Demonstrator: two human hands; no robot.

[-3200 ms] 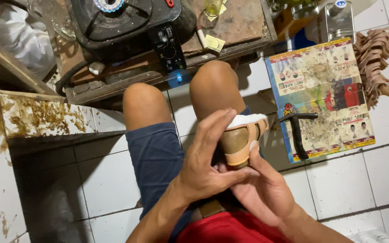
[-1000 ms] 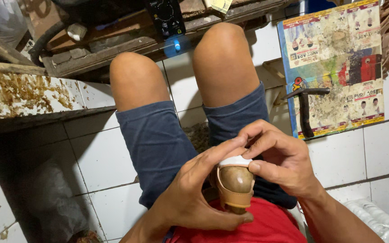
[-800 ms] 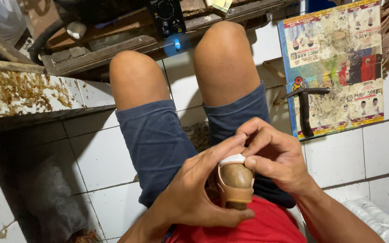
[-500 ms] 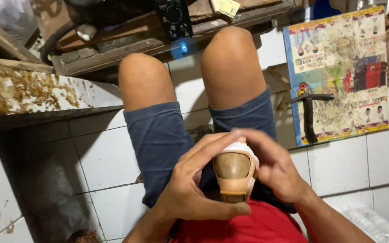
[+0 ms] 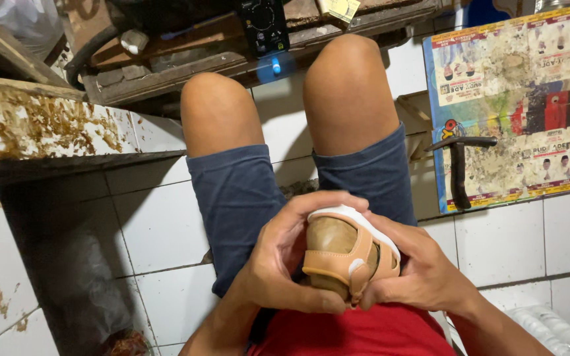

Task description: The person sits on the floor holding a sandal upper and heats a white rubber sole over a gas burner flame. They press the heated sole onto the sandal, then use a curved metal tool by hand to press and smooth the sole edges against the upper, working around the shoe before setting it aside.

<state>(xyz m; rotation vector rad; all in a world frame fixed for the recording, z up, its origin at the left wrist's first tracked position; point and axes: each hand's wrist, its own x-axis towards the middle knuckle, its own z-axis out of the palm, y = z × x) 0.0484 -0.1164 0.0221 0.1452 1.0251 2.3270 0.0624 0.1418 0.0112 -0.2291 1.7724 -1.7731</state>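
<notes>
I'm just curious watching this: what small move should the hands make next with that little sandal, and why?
Probably press the strap flat with the left hand. The tan sandal sits cupped in both hands over the lap, the right hand supports it from beneath, and the left thumb already lies along the strap's lower edge.

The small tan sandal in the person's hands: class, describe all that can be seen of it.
The sandal is small and tan, leather-like, with a white sole edge along its top and right side, a brown insole and stitched straps across its near end. It is held above the lap, insole facing the camera. The left hand cups its left side, fingers curled over the top and thumb underneath; the right hand supports its right side.
</notes>
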